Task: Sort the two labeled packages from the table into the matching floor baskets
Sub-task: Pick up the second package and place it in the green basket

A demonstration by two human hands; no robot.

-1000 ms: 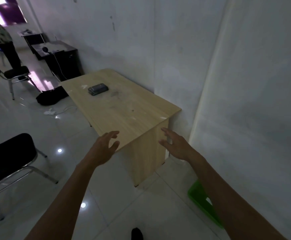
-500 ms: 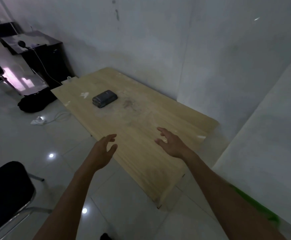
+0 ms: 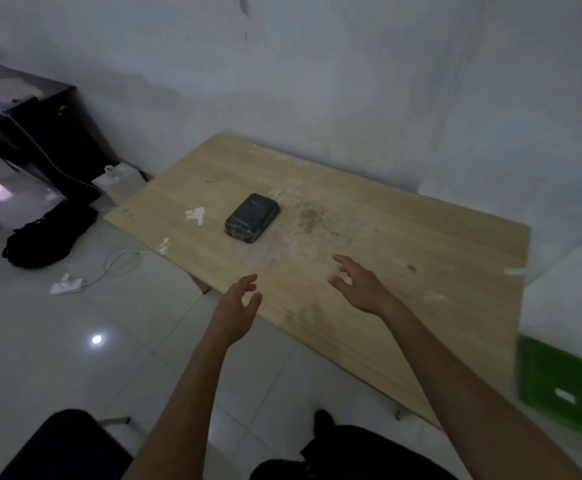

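A dark wrapped package lies flat on the light wooden table, left of its middle. No second package shows on the table. My left hand hovers open at the table's near edge, fingers spread, holding nothing. Over the tabletop my right hand is open too, short of the package and to its right. A green basket stands on the floor past the table's right end, with a small white label on its side.
White walls close in behind and to the right of the table. A black cabinet, a black bag and a white cable with a plug lie to the left. A black chair seat sits at the bottom left.
The view has come closer to the table and now looks down on it. Both hands stay open and have moved forward, nearer the package. The green basket shows more fully at the right.
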